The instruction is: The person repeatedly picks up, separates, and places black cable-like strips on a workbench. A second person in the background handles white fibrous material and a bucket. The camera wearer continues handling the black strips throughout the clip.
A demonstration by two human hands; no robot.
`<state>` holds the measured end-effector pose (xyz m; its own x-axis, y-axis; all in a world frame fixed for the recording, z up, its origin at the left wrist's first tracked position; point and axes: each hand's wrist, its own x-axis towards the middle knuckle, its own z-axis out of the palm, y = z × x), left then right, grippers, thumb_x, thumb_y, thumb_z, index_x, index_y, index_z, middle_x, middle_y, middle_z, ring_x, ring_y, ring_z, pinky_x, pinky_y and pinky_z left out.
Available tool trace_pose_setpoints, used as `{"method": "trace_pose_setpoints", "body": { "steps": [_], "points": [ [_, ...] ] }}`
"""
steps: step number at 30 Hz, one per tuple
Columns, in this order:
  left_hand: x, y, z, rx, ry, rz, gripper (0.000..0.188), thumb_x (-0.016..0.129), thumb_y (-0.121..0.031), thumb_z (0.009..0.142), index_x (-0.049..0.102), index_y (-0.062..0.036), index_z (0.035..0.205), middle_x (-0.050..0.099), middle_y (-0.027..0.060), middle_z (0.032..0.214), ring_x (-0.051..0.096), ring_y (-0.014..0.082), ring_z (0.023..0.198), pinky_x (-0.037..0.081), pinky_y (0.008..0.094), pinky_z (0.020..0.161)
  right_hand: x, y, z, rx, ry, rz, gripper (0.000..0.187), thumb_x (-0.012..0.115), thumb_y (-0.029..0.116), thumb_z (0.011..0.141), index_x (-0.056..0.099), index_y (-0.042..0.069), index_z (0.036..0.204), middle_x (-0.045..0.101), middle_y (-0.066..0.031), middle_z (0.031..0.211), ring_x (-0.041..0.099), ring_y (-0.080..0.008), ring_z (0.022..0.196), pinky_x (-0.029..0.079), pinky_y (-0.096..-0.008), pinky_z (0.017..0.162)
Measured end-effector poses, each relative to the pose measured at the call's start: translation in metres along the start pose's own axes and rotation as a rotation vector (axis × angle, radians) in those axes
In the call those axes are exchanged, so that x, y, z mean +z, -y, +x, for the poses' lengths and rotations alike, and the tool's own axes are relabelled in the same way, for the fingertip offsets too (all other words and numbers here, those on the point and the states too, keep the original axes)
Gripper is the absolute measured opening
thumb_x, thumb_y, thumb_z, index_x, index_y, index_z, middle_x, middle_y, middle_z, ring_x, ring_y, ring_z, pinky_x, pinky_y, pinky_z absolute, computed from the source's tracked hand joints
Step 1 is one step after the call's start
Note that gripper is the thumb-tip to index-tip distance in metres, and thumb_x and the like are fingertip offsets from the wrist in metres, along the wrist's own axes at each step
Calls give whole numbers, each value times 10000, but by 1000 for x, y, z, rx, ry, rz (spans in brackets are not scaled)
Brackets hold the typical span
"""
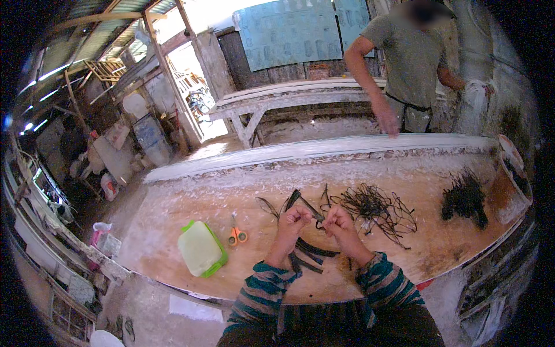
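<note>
Left hand [295, 218] and right hand [337, 222], both closed, pinch 1 dark strip [312, 209] between them above the workbench [173, 214]. Several strips [309, 254] lie below the hands (seemingly handled); a tangled pile [376, 208] and darker heap [464, 198] look untouched. Orange scissors [236, 234] and green-rimmed box [200, 248] sit left.

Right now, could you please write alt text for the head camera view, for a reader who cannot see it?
Both hands, left hand and right hand, pinch a dark strip over a wooden worktable. Nearby lie orange-handled scissors, a green-edged plastic box and tangled dark strips. Another person stands across the table.
</note>
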<state>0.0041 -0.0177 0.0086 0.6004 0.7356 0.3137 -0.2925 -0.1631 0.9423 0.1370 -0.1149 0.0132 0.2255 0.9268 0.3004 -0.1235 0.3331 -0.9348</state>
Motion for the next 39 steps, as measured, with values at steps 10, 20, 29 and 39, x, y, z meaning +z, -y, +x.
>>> {"method": "trace_pose_setpoints", "body": {
  "steps": [10,20,29,39],
  "points": [
    [19,-3,-3,80,75,56,466,687,-91,733,488,-60,1153,562,57,985,521,124,890,422,264,802,-11,10,7,153,-22,656,167,470,203,897,456,105,1032,491,-17,751,501,-127,649,448,-261,607],
    [7,12,0,198,130,289,189,681,-73,727,592,-2,878,572,51,950,542,128,874,436,251,754,-14,1,8,178,48,766,292,503,180,880,442,65,1141,560,-60,895,547,-129,752,472,-293,707],
    [0,-11,-1,-77,56,-7,82,604,-85,812,585,-22,860,594,2,788,549,82,762,430,211,706,-17,-1,7,179,-15,276,259,584,61,815,521,49,1066,557,-16,911,503,-75,721,418,-188,656],
    [7,-8,-2,-72,113,1,182,592,-132,816,575,-10,951,606,22,863,537,97,775,416,230,714,-12,11,5,116,-81,280,179,513,186,875,561,61,993,572,-6,903,504,-87,800,402,-239,735]
  ]
}}
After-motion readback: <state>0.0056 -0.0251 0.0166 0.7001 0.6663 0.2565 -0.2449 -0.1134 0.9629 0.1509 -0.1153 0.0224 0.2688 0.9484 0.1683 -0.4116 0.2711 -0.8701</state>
